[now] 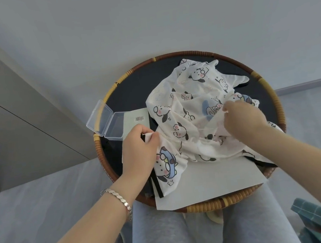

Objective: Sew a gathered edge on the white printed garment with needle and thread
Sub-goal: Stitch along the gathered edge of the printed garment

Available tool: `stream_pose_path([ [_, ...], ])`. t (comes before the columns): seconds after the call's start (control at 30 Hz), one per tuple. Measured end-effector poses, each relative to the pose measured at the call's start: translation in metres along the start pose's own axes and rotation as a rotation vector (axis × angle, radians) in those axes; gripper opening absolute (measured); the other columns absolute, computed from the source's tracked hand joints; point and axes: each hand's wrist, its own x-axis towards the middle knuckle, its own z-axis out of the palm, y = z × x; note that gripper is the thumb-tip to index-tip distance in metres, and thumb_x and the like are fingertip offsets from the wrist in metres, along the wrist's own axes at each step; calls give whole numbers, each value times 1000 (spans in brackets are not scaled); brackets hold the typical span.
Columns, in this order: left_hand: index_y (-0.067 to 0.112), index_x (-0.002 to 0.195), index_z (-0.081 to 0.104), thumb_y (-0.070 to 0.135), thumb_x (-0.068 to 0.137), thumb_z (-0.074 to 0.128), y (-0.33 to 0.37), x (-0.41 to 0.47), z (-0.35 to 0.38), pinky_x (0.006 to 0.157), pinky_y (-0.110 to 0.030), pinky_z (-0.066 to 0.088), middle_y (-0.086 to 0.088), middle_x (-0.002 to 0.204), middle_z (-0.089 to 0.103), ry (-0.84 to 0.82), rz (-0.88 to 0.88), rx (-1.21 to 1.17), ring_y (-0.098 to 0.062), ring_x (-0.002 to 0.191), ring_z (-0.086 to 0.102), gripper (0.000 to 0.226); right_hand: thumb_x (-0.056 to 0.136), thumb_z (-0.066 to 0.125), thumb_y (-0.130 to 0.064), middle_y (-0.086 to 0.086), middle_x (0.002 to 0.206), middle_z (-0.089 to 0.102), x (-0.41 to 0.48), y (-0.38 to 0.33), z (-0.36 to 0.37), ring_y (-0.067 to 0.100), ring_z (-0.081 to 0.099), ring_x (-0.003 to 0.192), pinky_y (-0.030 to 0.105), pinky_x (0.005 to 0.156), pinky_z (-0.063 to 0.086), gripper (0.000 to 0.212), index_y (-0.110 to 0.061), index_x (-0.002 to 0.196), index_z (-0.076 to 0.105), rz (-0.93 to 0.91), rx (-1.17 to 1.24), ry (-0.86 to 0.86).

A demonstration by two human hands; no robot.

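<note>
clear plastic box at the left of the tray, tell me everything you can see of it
The clear plastic box is small, rectangular and see-through, with rounded corners. It lies open flat, hinged lid spread leftward over the woven tray rim, base inside the tray, partly on a pale card with a barcode. Nothing shows inside it. The left hand, pinching the white printed garment, is just beside the base; contact cannot be told.

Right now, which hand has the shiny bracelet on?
The left hand, the one pinching the edge of the white printed garment near the clear plastic box. A silver bracelet circles its wrist; the right hand has a bare wrist.
</note>
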Motion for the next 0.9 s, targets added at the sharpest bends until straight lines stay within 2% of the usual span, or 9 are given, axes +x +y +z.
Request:
stream_pose_path([
  [0.03, 5, 83, 58, 15, 88, 59, 0, -1, 1, 43, -8, 42, -2, 73, 57, -7, 3, 1, 3, 60, 56, 12, 92, 40, -11, 9, 106, 57, -1, -6, -4, 28, 57, 89, 31, 66, 41, 28, -12, 117, 53, -20, 87, -8],
  [0.1, 6, 84, 58, 16, 88, 59, 2, -4, 3, 48, -4, 40, 2, 73, 56, -20, 10, 0, 14, 64, 52, 10, 92, 48, -24, 2, 85, 59, -10, -22, -10, 17, 57, 68, 26, 58, 42, 19, -18, 108, 58, -142, 344, -71],
  [0.17, 8, 86, 59, 17, 87, 60, 2, -6, 4, 50, -4, 40, 5, 73, 56, -33, 20, -5, 10, 65, 53, 10, 90, 55, -35, -7, 64, 49, -26, -43, -15, 7, 46, 51, 21, 50, 37, 16, -24, 99, 62, -267, 530, -201],
  [0.33, 11, 85, 59, 19, 86, 62, 3, -8, 4, 50, -9, 45, 7, 72, 56, -87, 31, -21, -1, 63, 55, 9, 90, 56, -35, -10, 61, 41, -36, -63, -2, 2, 39, 55, 20, 58, 36, 24, -18, 106, 62, -412, 520, -328],
  [0.43, 13, 83, 59, 20, 86, 62, 2, -10, 2, 52, -24, 54, 9, 70, 56, -109, 45, -22, -5, 66, 57, 8, 91, 55, -31, -10, 59, 43, -36, -63, 5, 4, 40, 55, 23, 59, 37, 19, -15, 95, 63, -429, 508, -312],
  [0.57, 10, 81, 58, 17, 87, 61, -2, -11, 1, 46, -20, 51, 7, 69, 55, -89, 57, -18, 2, 64, 57, 9, 90, 56, -29, -8, 56, 44, -36, -57, 5, 6, 40, 53, 25, 55, 35, 16, -17, 81, 62, -336, 568, -261],
  [0.7, 9, 78, 56, 14, 86, 60, -5, -8, 0, 53, -8, 43, 5, 68, 54, -1, 93, 27, 7, 65, 52, 10, 91, 47, -21, -1, 73, 56, -22, -39, 6, 21, 53, 72, 25, 60, 37, 17, -14, 83, 60, -145, 199, -185],
  [0.8, 8, 78, 56, 14, 87, 60, -5, -7, -1, 55, -7, 41, 4, 68, 55, 14, 104, 34, 7, 66, 52, 11, 89, 41, -8, 3, 69, 46, -12, -22, -2, 24, 48, 73, 28, 63, 37, 16, -9, 74, 47, 23, -98, -225],
  [0.9, 10, 79, 56, 15, 87, 59, -4, -8, 0, 56, -5, 41, 6, 69, 55, 9, 99, 28, 11, 67, 52, 10, 90, 40, -5, 3, 81, 51, -9, -17, -6, 25, 52, 80, 30, 66, 38, 19, -8, 103, 53, 26, -185, -176],
])
